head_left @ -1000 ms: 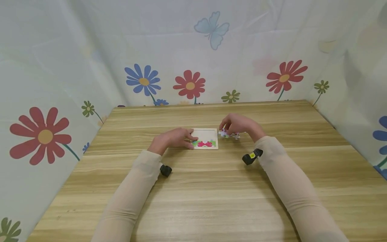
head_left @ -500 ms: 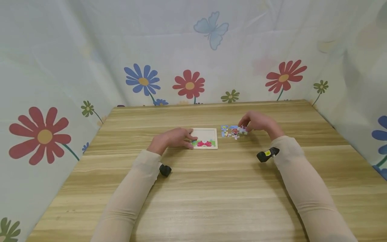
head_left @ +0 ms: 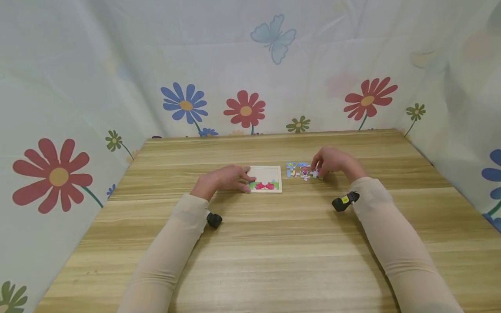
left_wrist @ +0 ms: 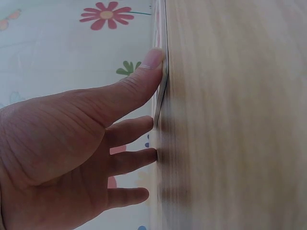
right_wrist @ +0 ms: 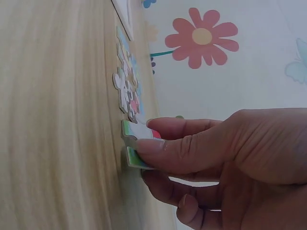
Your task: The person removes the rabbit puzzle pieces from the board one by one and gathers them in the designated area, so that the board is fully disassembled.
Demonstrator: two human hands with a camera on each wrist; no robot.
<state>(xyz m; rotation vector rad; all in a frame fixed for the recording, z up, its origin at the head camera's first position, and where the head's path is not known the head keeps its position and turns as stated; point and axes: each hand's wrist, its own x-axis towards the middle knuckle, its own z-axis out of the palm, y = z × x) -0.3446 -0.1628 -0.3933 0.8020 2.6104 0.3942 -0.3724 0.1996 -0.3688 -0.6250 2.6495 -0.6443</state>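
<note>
My left hand (head_left: 228,178) rests at the left side of a shallow puzzle tray (head_left: 266,167). Its fingers look fairly straight, and in the left wrist view the thumb (left_wrist: 152,60) presses on the tray's edge. Along the tray's near side lies a strip of green and red picture; the upper part shows bare pale board. My right hand (head_left: 332,160) pinches a jigsaw piece (right_wrist: 136,130) with green, white and red print between thumb and fingers, low over the table. Just left of it, several jigsaw pieces (head_left: 303,171) lie together, with blue and reddish print.
The wood-grain table (head_left: 250,243) reaches back to a hanging cloth (head_left: 219,56) printed with flowers and a butterfly. A small black camera sits on each wrist, one by the left sleeve (head_left: 168,243) and one by the right sleeve (head_left: 387,234).
My right hand has moved right from over the pieces nearest the tray, uncovering them, then slightly nearer to me at the group's right end. The left hand and tray have stayed put.
</note>
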